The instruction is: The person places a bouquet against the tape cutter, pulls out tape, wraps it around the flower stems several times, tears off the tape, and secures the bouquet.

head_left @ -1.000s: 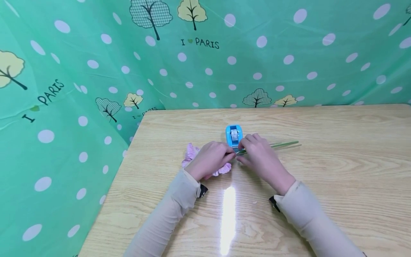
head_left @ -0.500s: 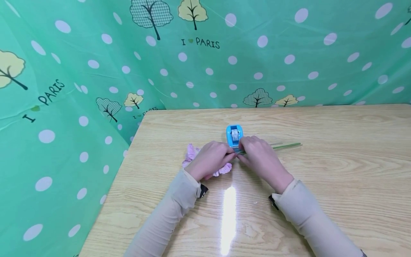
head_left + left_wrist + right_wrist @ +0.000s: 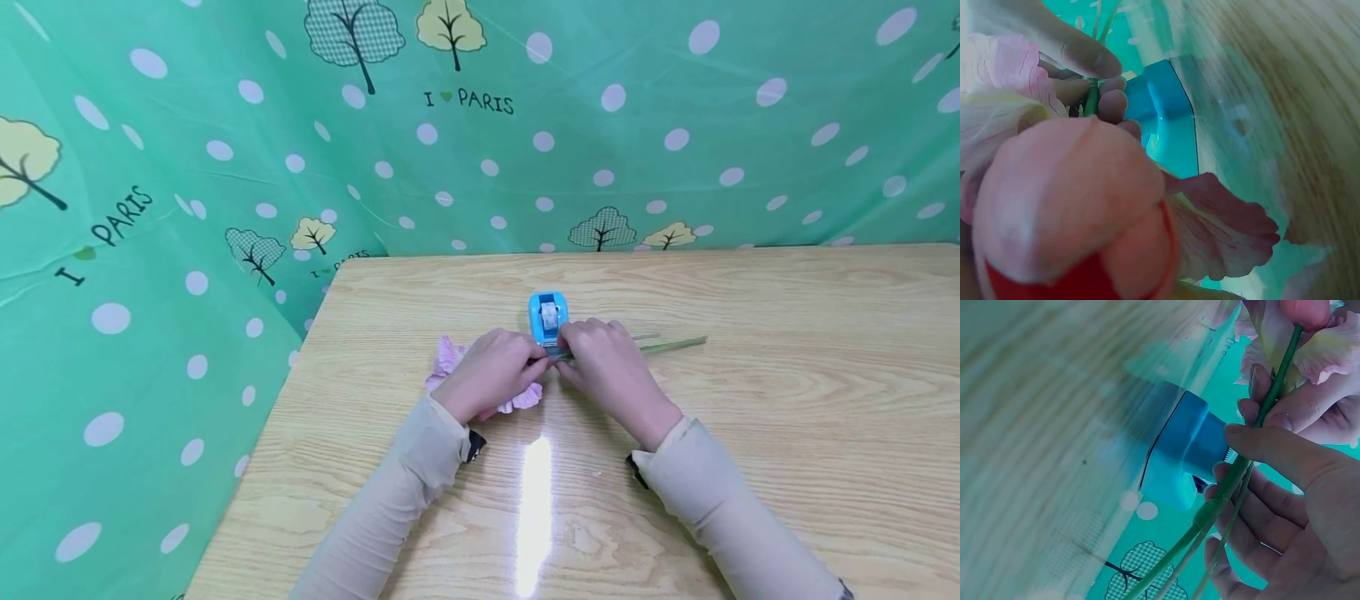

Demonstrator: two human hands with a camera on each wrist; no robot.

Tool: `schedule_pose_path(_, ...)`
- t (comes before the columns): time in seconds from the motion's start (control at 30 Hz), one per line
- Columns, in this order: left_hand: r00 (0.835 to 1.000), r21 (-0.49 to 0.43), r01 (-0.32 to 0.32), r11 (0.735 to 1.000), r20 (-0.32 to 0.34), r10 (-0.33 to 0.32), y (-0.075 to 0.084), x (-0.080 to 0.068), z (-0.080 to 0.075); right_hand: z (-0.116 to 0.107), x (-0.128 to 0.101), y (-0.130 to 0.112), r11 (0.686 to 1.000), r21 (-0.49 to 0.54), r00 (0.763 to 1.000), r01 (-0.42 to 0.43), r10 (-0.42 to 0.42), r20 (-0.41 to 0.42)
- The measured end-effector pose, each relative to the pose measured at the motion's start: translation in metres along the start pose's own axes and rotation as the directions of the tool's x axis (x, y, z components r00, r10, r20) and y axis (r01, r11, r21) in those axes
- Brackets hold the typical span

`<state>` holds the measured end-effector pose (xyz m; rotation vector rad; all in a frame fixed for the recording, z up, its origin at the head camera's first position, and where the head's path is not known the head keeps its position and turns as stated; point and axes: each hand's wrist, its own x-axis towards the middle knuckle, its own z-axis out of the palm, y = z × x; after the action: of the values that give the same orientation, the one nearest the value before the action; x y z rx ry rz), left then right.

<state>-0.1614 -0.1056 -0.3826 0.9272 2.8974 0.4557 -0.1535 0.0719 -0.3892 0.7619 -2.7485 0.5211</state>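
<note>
In the head view my left hand (image 3: 497, 371) pinches green artificial flower stems just below their heads. Close to it, my right hand (image 3: 609, 367) pinches the same stems (image 3: 675, 343) between thumb and fingers. The right wrist view shows a thick green stem (image 3: 1229, 481) with thinner ones beside it, the right thumb pressing on it. Pale pink petals (image 3: 1329, 356) and a pink bud (image 3: 1307, 312) top the stems. That bud (image 3: 1066, 194) hides much of the left wrist view. Just behind the hands stands a blue tape dispenser (image 3: 548, 317) with a roll in it.
Everything is on a light wooden table (image 3: 787, 400), with a bright light reflection in front of the hands. A green dotted curtain (image 3: 480, 150) hangs behind and along the left side. The tape dispenser's serrated edge (image 3: 1230, 454) is close to the right fingers.
My right hand has shifted and turned slightly, and the free stem ends have swung a little right and towards me. The left hand and the tape dispenser stay in place.
</note>
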Motion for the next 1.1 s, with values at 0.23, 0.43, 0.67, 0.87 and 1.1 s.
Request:
schedule_pose_path(0.23, 0.999, 0.105, -0.035, 0.994, 0.006, 0.034, 0.0005, -0.0007, 0.0005, -0.0014, -0.0007, -0.0010, 1.000, -0.018, 1.000, -0.006, 0.006, 0.002)
schedule_pose_path(0.43, 0.999, 0.226, -0.047, 0.973, 0.009, 0.046, 0.0021, 0.0003, 0.0027, -0.0026, -0.0014, -0.0005, 1.000, 0.012, 0.999, -0.025, 0.025, 0.022)
schedule_pose_path(0.67, 0.994, 0.354, -0.053, 0.934, -0.076, 0.085, 0.0063, -0.0006, 0.0053, -0.0052, -0.0028, -0.0006, 0.999, 0.040, 0.999, -0.030, 0.029, 0.021)
schedule_pose_path(0.87, 0.986, 0.374, -0.061, 0.925, -0.119, 0.113, 0.0068, -0.0013, 0.0065, -0.0052, -0.0030, 0.0003, 0.998, 0.046, 0.999, -0.031, 0.030, 0.025)
schedule_pose_path(1.1, 0.981, 0.385, -0.074, 0.920, -0.138, 0.137, 0.0065, -0.0013, 0.0080, -0.0044, -0.0032, 0.0026, 0.998, 0.064, 0.998, -0.024, 0.020, 0.066)
